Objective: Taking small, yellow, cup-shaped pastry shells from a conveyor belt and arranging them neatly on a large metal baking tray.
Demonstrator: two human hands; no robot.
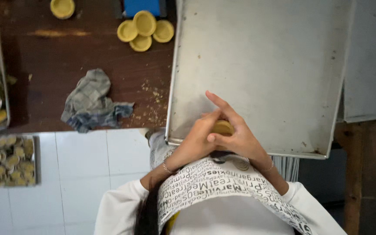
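Both my hands meet over the near edge of a large empty metal baking tray [262, 65]. Between them is a small round yellow dough piece [222, 127], mostly covered by fingers. My left hand [196, 137] cups it from the left. My right hand [236, 132] wraps over it from the right, with the index finger stretched out above the tray. A thin bracelet shows on each wrist, and a printed apron covers my front.
A crumpled grey cloth [92, 102] lies on the dark wooden table. Several yellow dough discs [144, 26] sit at the far side, another disc [62, 8] further left. A tray of small filled moulds [5, 159] is at lower left, a second metal tray [370, 65] at right.
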